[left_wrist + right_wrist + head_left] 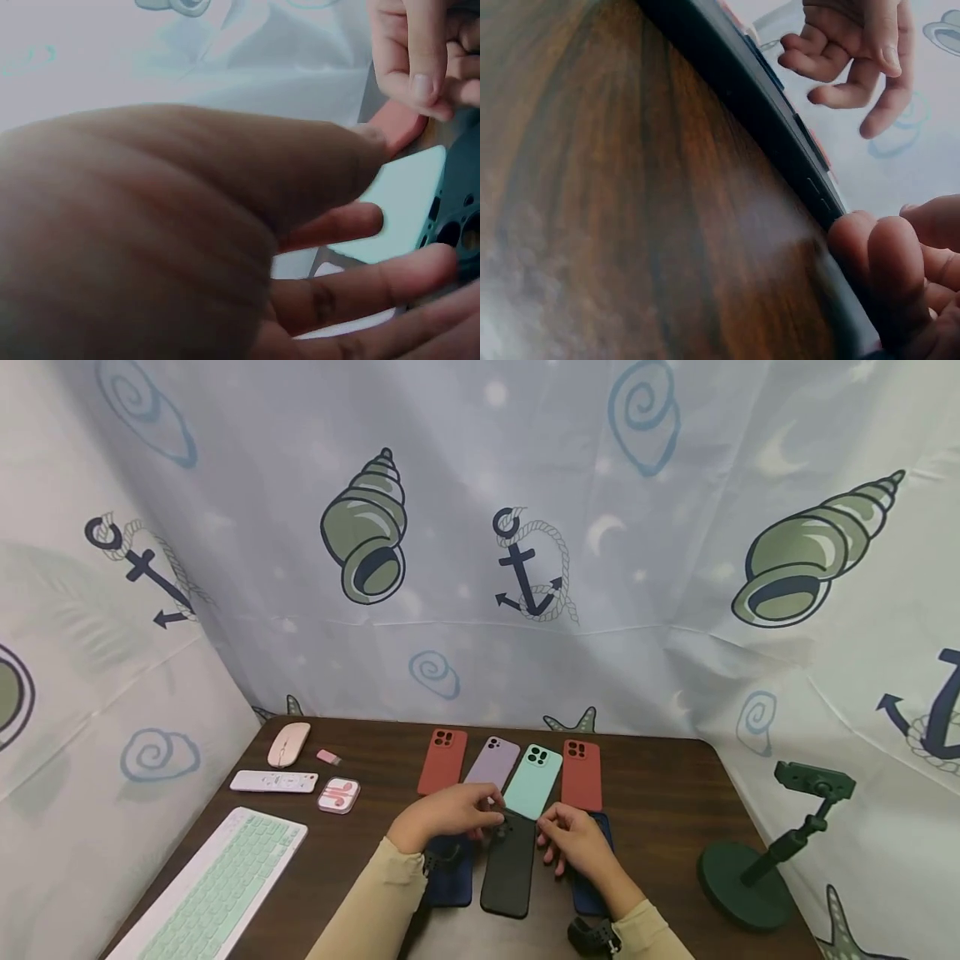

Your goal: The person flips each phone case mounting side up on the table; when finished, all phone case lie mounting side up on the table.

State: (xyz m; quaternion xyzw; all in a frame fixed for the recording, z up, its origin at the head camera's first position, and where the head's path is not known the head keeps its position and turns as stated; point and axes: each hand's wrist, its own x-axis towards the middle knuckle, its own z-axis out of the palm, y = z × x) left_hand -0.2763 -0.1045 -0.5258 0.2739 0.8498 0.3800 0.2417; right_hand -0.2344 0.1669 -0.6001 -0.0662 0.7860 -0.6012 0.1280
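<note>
A black phone case [507,868] lies on the table, level with both hands. My left hand [453,814] hovers over its upper left corner. In the left wrist view that hand's fingers [360,289] are spread and relaxed, near the camera holes of a dark case. My right hand [577,839] is at the upper right edge of the black case, and in the right wrist view its fingertips [896,247] are right at the case's long edge. Just behind lies a mint green case [534,781]. Blue cases [450,889] lie partly hidden under each arm.
Two red cases, one at the left [442,764], and a lilac case [491,760] lie in the back row. On the left are a keyboard [225,877], a remote [273,782], a mouse [288,745] and an earphone box [339,796]. A green stand [746,885] is at the right.
</note>
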